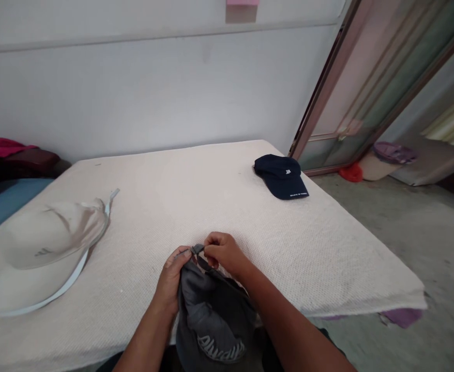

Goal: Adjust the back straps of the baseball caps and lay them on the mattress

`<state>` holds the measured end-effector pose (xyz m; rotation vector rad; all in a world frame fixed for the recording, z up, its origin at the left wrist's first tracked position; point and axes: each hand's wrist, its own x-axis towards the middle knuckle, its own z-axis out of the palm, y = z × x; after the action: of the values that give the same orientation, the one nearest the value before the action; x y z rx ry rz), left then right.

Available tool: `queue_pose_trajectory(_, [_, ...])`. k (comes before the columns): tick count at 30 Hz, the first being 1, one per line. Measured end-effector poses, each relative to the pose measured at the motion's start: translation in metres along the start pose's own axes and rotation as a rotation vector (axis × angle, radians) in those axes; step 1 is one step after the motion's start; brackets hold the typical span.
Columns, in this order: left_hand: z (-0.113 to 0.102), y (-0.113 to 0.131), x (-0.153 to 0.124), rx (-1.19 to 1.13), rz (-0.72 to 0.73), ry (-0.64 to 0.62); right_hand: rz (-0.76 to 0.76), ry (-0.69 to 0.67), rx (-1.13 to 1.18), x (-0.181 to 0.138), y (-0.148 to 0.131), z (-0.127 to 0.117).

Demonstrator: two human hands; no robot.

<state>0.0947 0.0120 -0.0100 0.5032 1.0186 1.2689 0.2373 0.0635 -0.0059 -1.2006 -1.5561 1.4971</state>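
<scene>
A dark grey cap (pixel 211 315) with pale raised lettering hangs between my hands at the near edge of the table. My left hand (pixel 173 271) is closed on the cap's back edge, beside its adjusting strap (pixel 198 249). Fingers of my right hand (pixel 224 252) pinch the other end of that strap. Part of the cap is hidden by my right forearm, and its lower part runs out of the picture.
On the left of the cloth-covered table (pixel 165 206) lies a cream cap (pixel 52 232) with a light blue edge. A navy cap (pixel 279 175) rests at the far right. Behind stands a white wall (pixel 153 98); a bin (pixel 386 160) is on the floor to the right.
</scene>
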Motion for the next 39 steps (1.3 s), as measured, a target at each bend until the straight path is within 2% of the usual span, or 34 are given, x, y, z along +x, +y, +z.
queue_pose_trajectory(2, [-0.001,0.000,0.000,-0.020,-0.006,-0.004,-0.063,0.018,-0.014,0.000,0.000,0.000])
queue_pose_trajectory(5, [-0.001,0.001,0.001,-0.016,-0.006,-0.011,-0.235,0.056,-0.097,-0.004,-0.004,0.001])
queue_pose_trajectory(9, [-0.001,0.001,0.000,0.017,-0.020,-0.010,-0.368,0.019,-0.215,-0.007,-0.008,0.003])
queue_pose_trajectory(11, [-0.001,0.000,0.000,0.021,-0.026,-0.014,-0.317,0.035,-0.186,-0.005,-0.007,0.004])
queue_pose_trajectory(15, [-0.005,-0.002,0.001,-0.054,0.002,-0.040,-0.037,0.152,0.248,0.003,-0.002,0.000])
queue_pose_trajectory(17, [-0.005,-0.002,0.002,-0.119,0.014,-0.031,0.042,0.164,0.379,0.003,-0.001,-0.004])
queue_pose_trajectory(19, [-0.004,-0.002,0.002,-0.177,-0.015,0.008,0.077,0.094,0.378,0.000,-0.003,-0.007])
queue_pose_trajectory(20, [-0.003,-0.001,0.001,-0.199,-0.039,0.025,0.084,0.013,0.363,-0.003,-0.005,-0.008])
queue_pose_trajectory(22, [0.000,0.000,-0.001,-0.226,-0.097,0.026,0.089,-0.210,0.375,-0.009,-0.008,-0.009])
queue_pose_trajectory(24, [0.002,0.001,-0.003,-0.215,-0.173,-0.027,0.090,-0.402,0.414,-0.014,-0.009,-0.009])
queue_pose_trajectory(26, [0.002,0.002,-0.004,-0.185,-0.205,-0.041,0.104,-0.455,0.420,-0.016,-0.009,-0.009])
queue_pose_trajectory(31, [0.002,0.005,-0.002,-0.190,-0.093,0.194,0.130,-0.328,0.423,-0.011,-0.004,-0.013])
queue_pose_trajectory(33, [0.004,0.008,-0.003,-0.241,-0.089,0.224,0.134,-0.276,0.472,-0.009,-0.004,-0.015])
queue_pose_trajectory(35, [0.005,0.012,-0.004,-0.309,-0.070,0.158,0.143,-0.207,0.530,-0.008,-0.004,-0.018])
queue_pose_trajectory(39, [0.002,0.021,-0.006,-0.404,-0.034,-0.052,0.181,-0.026,0.708,-0.005,-0.004,-0.026])
